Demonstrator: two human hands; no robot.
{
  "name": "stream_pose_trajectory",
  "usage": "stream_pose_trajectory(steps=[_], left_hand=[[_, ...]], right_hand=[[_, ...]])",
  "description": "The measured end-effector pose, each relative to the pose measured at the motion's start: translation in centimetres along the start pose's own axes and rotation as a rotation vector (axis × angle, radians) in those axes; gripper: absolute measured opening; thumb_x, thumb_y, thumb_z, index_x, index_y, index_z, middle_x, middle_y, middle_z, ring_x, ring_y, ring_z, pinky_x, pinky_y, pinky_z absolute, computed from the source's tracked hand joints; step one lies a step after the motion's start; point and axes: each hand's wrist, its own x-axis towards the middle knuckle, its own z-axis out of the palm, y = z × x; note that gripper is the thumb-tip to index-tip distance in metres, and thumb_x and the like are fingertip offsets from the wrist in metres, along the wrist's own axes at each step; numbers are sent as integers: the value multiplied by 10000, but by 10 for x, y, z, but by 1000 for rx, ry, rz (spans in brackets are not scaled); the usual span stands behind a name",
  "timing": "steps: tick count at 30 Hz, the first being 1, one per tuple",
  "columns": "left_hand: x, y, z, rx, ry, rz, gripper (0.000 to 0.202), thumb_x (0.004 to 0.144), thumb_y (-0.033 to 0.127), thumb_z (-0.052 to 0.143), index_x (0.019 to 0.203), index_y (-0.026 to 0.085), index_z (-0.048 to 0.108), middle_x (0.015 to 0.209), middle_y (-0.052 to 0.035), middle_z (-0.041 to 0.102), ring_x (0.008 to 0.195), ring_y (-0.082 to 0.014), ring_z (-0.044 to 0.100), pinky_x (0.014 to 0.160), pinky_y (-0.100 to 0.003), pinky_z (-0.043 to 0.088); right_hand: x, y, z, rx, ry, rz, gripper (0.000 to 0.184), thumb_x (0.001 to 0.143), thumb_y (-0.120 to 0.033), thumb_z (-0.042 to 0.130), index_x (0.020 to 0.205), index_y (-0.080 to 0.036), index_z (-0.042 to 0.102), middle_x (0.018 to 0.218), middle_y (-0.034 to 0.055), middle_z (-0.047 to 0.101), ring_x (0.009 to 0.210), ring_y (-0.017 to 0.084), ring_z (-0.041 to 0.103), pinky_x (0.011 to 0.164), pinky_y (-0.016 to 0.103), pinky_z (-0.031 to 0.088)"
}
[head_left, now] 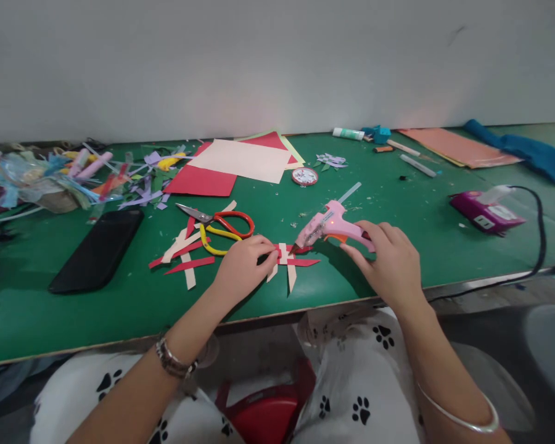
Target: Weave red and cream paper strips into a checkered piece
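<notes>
My right hand (391,262) is closed round the handle of a pink glue gun (326,225), a clear glue stick poking out of its back end. Its nozzle points down at a small weave of red and cream paper strips (291,261). At the left end of this weave, the fingers of my left hand (246,262) pinch the strips. Scissors (222,228) with one red and one yellow handle lie just beyond my left hand. More cut red and cream strips (185,250) are scattered left of that hand.
A black phone (97,251) lies at the left, before a heap of paper scraps (150,179). Red and cream sheets (245,161) are at the back, near a small round container (304,177). Rightward sit a purple box (488,213) with a black cable and orange sheets (462,148).
</notes>
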Motion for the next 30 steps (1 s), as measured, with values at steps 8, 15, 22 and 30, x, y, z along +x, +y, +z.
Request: stream_pose_trajectory(steps=[8, 15, 22, 30], left_hand=[[1, 1, 0, 16, 9, 14, 262, 787, 229, 416, 661, 167, 638, 774, -29, 631, 687, -139, 565, 626, -255, 425], [1, 0, 0, 14, 5, 20, 254, 789, 232, 420, 678, 166, 640, 771, -28, 627, 687, -137, 562, 626, -252, 419], [-1, -2, 1, 4, 0, 28, 250, 796, 232, 424, 692, 158, 639, 782, -31, 623, 698, -135, 560, 641, -255, 419], [-1, -3, 3, 32, 22, 75, 226, 790, 228, 448, 684, 162, 637, 775, -21, 623, 697, -127, 566, 666, -253, 421]], right_hand=[[0, 0, -1, -32, 21, -18, 342, 823, -454, 389, 968, -185, 542, 745, 64, 539, 668, 192, 451, 628, 290, 350], [0, 3, -3, -67, 40, -55, 343, 822, -447, 400, 963, -171, 547, 765, 71, 552, 673, 191, 444, 628, 288, 348], [0, 4, -5, -29, 107, 22, 337, 788, -467, 447, 942, -184, 547, 755, 65, 545, 673, 190, 455, 639, 295, 357], [1, 31, -4, -82, 130, 424, 427, 732, -498, 482, 959, -146, 567, 770, 91, 578, 703, 225, 494, 626, 310, 364]])
